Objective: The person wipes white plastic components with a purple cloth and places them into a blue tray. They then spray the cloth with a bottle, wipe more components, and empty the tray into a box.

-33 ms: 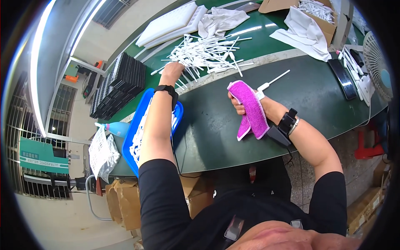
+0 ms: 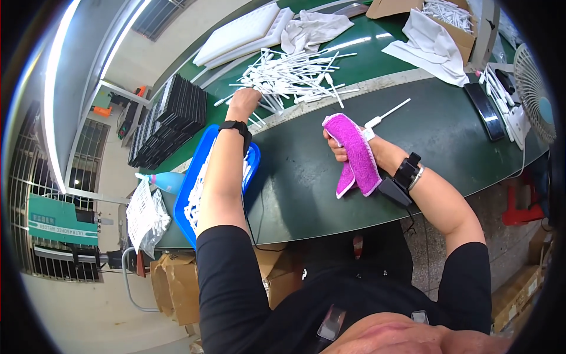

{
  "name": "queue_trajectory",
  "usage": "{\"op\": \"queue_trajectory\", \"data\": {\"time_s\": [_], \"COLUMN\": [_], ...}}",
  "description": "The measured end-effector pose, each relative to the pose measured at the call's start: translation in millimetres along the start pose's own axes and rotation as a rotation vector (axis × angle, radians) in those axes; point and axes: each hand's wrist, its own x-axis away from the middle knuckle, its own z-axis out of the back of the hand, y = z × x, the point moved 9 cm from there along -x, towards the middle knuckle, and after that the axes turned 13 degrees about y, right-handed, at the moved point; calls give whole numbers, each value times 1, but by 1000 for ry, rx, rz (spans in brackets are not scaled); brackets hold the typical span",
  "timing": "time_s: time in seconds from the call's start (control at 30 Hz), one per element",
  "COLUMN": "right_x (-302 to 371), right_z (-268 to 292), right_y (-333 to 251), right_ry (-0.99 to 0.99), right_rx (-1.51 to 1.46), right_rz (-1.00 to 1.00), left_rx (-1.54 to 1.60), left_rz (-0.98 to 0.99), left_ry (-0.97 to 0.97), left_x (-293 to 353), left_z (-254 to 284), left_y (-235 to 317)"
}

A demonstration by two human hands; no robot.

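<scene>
At the near left edge of a pile of white plastic sticks with thicker ends (image 2: 289,74), my left hand (image 2: 244,100) is closed, fingers curled down among the sticks. What its fingers grip, if anything, is hidden. My right hand (image 2: 337,147) is closed around a magenta terry cloth (image 2: 356,144), which hangs in a fold over the fingers above the table. Just beyond that hand, a single white stick (image 2: 389,112) lies slanting on the dark green table (image 2: 295,194). Under my left forearm is a blue tray (image 2: 252,165) holding more white pieces, partly covered by the arm.
Stacked black trays (image 2: 168,124) stand left, near a light-blue squeeze bottle (image 2: 168,182) and a plastic bag (image 2: 158,221). White foam slabs (image 2: 236,38) and white cloths (image 2: 433,50) lie behind. A cardboard box (image 2: 463,38), a phone (image 2: 484,112) and a fan (image 2: 533,94) are right.
</scene>
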Motion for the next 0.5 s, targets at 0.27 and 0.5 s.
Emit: {"op": "queue_trajectory", "data": {"time_s": [0.27,0.5], "right_x": [3,6], "right_z": [3,12], "right_y": [-15,-34], "right_ry": [100,166], "right_rx": [60,32], "right_rz": [149,260], "left_rx": [175,1120], "left_rz": [116,508], "left_ry": [138,495], "left_x": [28,92], "left_z": [89,124], "left_y": [51,132]}}
